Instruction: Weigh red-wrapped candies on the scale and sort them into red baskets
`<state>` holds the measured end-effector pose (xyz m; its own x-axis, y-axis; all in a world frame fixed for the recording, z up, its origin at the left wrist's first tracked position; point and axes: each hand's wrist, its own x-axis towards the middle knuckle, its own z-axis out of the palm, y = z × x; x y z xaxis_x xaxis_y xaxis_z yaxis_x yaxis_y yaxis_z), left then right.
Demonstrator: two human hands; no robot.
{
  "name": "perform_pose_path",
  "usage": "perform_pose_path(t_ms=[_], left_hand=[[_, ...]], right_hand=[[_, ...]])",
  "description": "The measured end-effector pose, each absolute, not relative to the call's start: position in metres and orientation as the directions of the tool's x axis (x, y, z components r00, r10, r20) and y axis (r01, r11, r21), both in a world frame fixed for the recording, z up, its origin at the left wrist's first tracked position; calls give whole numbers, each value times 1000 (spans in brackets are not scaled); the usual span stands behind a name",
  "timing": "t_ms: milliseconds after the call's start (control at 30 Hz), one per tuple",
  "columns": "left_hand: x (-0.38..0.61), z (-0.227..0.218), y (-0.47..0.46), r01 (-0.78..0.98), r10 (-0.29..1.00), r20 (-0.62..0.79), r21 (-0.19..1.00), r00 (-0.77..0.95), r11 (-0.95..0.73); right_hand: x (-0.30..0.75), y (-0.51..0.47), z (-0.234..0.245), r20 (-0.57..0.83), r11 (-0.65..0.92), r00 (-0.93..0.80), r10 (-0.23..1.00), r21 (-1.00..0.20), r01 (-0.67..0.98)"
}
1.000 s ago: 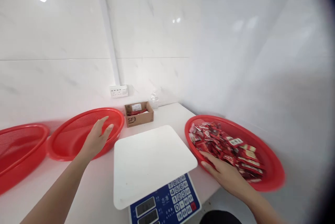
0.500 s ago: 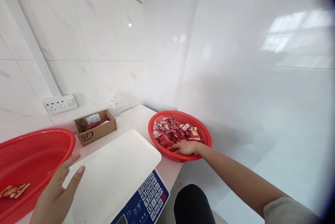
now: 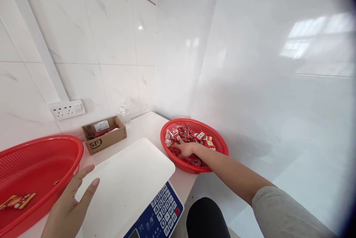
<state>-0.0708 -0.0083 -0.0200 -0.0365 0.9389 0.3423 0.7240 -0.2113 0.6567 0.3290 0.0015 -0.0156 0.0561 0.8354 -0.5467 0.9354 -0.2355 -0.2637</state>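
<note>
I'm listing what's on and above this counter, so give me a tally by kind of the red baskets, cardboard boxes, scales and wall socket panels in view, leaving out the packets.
Red baskets: 2
Cardboard box: 1
Scale: 1
Wall socket panel: 1
Total: 5
</note>
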Motion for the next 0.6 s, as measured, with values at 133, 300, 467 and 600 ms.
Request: perform_pose_path(t_ms=[133, 300, 467, 600], left_hand=[[-75, -23, -8, 693, 954, 298, 696, -39, -189], [-75, -28, -7, 683, 952, 306, 700, -20, -211], [-75, -30, -7, 689, 957, 289, 693, 8, -214], [-76, -27, -5, 687, 972, 236, 703, 20, -185]], right_hand=[[325, -5, -31, -538, -169, -9, 843, -280, 945], [331, -16, -27, -493, -38, -142, 858, -338, 940], [333, -14, -17, -527, -38, -176, 831, -370, 928], [333, -7, -24, -506, -97, -103, 856, -353, 931]])
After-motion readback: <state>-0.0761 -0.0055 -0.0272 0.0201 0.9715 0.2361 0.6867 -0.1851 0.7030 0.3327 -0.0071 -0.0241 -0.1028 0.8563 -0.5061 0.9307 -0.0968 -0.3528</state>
